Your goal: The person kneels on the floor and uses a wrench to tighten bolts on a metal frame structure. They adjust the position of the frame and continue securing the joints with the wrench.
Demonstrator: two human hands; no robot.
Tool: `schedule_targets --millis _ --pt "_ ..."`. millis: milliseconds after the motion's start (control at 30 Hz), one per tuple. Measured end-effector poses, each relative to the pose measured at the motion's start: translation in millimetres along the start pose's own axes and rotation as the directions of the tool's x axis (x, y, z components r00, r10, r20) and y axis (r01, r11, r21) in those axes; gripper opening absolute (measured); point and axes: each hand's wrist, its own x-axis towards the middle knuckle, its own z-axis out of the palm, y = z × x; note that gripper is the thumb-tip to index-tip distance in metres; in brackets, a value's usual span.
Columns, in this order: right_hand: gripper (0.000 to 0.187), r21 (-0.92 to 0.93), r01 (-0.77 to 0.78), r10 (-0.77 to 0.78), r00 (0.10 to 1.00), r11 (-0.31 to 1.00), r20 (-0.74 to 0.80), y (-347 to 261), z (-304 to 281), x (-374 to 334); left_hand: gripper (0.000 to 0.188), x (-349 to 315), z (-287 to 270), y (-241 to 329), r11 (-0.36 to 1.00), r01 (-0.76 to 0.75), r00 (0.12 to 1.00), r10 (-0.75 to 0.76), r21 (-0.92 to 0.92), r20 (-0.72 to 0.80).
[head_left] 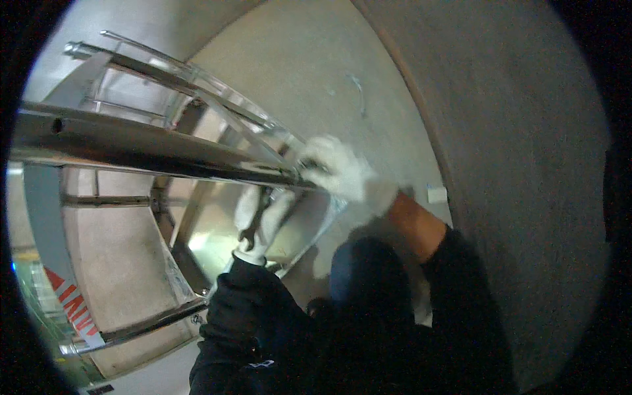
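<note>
My left hand (268, 220), in a white glove, is wrapped round a dark open-end wrench (251, 230). One jaw of the wrench points down toward my wrist; its other end lies hidden beneath a thick shiny metal tube (164, 155). At the right end of that tube is my right hand (339, 170), also white-gloved and a little blurred. Its fingers curl in toward the tube end, and what they pinch is too small to make out. The tube belongs to a metal frame with several chrome bars and flat panels, which appears to lie on its side.
Thinner chrome rails (178, 79) reach toward the upper left. A lower crossbar (145, 326) and a grey strip with red marks (69, 296) stand at the left. On the pale floor (283, 52) lies a small white block (437, 194). A dark grey surface (513, 164) borders the right.
</note>
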Motion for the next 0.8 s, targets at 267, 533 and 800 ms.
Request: schedule_targets --millis 267,533,800 --pt "0.01 -0.379 0.297 -0.313 0.949 0.876 0.021 -12 21 -1 0.042 -6 -17 -17 0.921 -0.162 0.978 0.197 0.355 -0.064" --pt "0.019 -0.074 0.038 -0.047 0.991 0.997 -0.123 -3 28 -33 0.043 0 -1 -13 0.89 -0.151 0.978 0.198 0.431 -0.066" --pt "0.024 0.411 -0.384 0.441 0.896 0.827 -0.051 -21 39 -30 0.042 -3 -6 -14 0.881 -0.113 0.983 0.166 0.46 -0.077"
